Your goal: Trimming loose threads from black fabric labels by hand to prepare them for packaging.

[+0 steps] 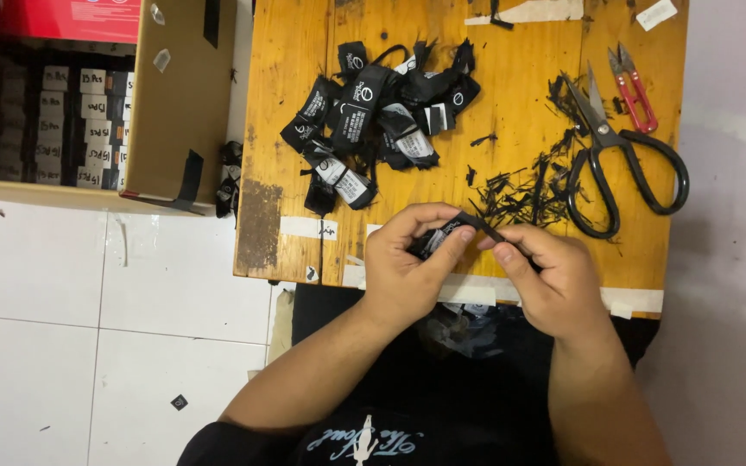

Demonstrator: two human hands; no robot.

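Both hands, left hand (pixel 407 263) and right hand (pixel 554 280), pinch one black fabric label (pixel 452 230) at lower centre; label pile (pixel 382 121) upper centre, black scissors (pixel 619 160) and red thread snips (pixel 634 86) upper right, cardboard box (pixel 174 103) upper left.

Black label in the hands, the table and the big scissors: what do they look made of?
Black label, pinched by left hand and right hand: probably woven fabric, matte, bends limply. Table: bare wood, visible grain, stained and worn. Big scissors: dull grey metal blades, glossy black handles, likely plastic or coated.
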